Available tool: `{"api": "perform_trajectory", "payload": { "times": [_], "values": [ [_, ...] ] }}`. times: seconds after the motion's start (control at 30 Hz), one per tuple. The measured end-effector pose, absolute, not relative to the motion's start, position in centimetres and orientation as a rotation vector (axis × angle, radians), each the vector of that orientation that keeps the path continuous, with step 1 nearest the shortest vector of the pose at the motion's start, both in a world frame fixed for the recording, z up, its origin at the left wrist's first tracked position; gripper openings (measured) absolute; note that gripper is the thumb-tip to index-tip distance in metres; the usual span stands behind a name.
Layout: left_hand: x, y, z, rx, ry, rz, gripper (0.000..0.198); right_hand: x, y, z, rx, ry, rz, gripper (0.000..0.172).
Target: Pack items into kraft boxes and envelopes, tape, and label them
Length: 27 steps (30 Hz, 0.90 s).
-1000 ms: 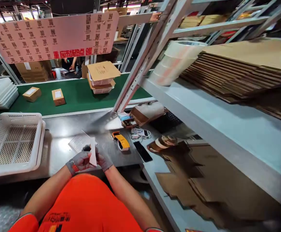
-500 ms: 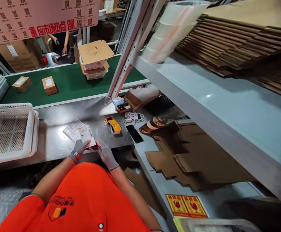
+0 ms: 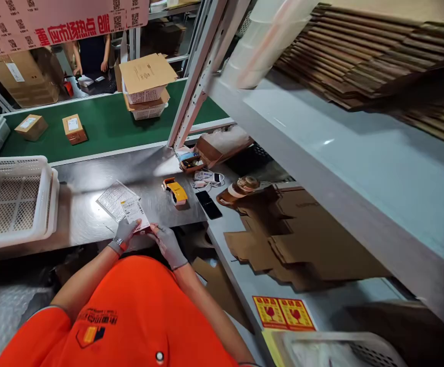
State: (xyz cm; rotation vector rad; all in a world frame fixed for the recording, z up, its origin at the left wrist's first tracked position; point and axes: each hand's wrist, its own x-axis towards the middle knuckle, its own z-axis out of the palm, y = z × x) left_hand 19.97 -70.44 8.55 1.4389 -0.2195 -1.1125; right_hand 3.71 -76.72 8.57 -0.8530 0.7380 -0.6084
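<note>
Printed label (image 3: pixel 135 213) held low over the near edge of the steel worktable (image 3: pixel 84 224), between two gloved hands.

Pinched along its near end by the left hand (image 3: pixel 125 232), thumb on top; right hand (image 3: pixel 166 242) with fingertips at the near right corner, too small to tell whether gripping or only touching. Far end overlapping a bubble-wrap pouch (image 3: pixel 111 196) lying flat on the table just beyond. To the right, a yellow tape dispenser (image 3: pixel 176 191), then a dark phone (image 3: pixel 209 205). At the left, a white perforated basket (image 3: pixel 11 201). On the far side, a green conveyor belt (image 3: pixel 103 130) carrying small cartons. Low on the right, flattened cardboard (image 3: pixel 302 239). Seemingly at the stage of lining the label up over the pouch. Thin paper, so calling for a light, even hold at both near corners and a flat, square lay.
</note>
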Motion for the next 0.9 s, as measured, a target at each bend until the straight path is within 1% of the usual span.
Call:
{"api": "perform_trajectory", "payload": {
  "times": [0.17, 0.3, 0.43, 0.47, 0.5, 0.57, 0.6, 0.63, 0.77, 0.9],
  "values": [
    [19.9, -69.8, 8.7, 1.461, -0.264, -1.105, 0.048, 4.0, -76.6, 7.7, -0.903, 0.731, -0.597, 0.052],
    [19.9, -69.6, 9.0, 1.544, -0.34, -1.056, 0.044, 4.4, -76.7, 6.7, -0.968, 0.769, -0.613, 0.054],
    [20.1, -69.2, 9.7, 1.768, -0.589, -0.718, 0.05, 4.5, -76.9, 6.0, -1.07, 0.877, -0.65, 0.057],
    [20.1, -69.1, 9.8, 1.788, -0.713, -0.654, 0.047, 4.6, -77.0, 6.0, -1.093, 0.891, -0.659, 0.057],
    [20.1, -68.9, 10.0, 1.786, -0.861, -0.627, 0.038, 4.6, -77.0, 6.0, -1.117, 0.894, -0.667, 0.057],
    [20.0, -68.8, 10.3, 1.729, -1.102, -0.692, 0.015, 4.5, -77.1, 6.3, -1.181, 0.877, -0.675, 0.053],
    [20.0, -68.8, 10.5, 1.709, -1.157, -0.744, 0.011, 4.5, -77.2, 6.6, -1.218, 0.865, -0.674, 0.051],
    [19.9, -68.9, 10.6, 1.71, -1.173, -0.784, 0.014, 4.5, -77.2, 6.8, -1.253, 0.855, -0.669, 0.048],
    [19.5, -69.6, 11.6, 1.796, -1.016, -0.899, 0.018, 3.9, -77.5, 7.3, -1.302, 0.863, -0.64, 0.044],
    [19.3, -70.9, 13.0, 1.631, -0.52, -1.149, 0.036, 0.9, -77.8, 6.5, -1.093, 0.814, -0.67, 0.045]
  ]
}}
